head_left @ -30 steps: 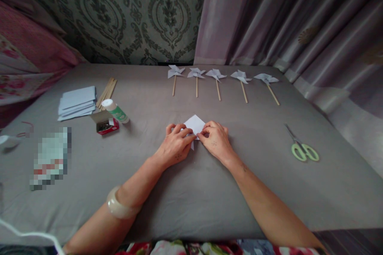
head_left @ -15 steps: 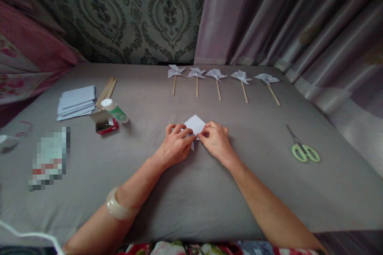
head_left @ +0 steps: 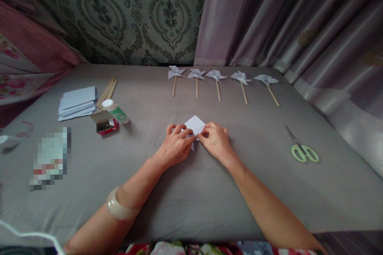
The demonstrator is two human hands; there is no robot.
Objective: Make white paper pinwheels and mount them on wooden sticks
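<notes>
A piece of white paper [head_left: 195, 122] lies on the grey cloth between my two hands, one corner pointing away from me. My left hand [head_left: 178, 142] is closed on its left side, fingers bent and pressed down near the middle. On the right side, my right hand [head_left: 216, 139] pinches the near edge between thumb and forefinger. A narrow paper point sticks out below the fingers toward me. The fingers hide much of the sheet, so its folds cannot be made out fully.
Several paper pinwheels [head_left: 217, 75] on sticks lie in a row at the back. To the left are stacked paper sheets [head_left: 79, 97], wooden sticks [head_left: 108, 91], a glue stick [head_left: 116, 112] and a small open red box [head_left: 107, 126]. Green-handled scissors [head_left: 303, 152] lie right.
</notes>
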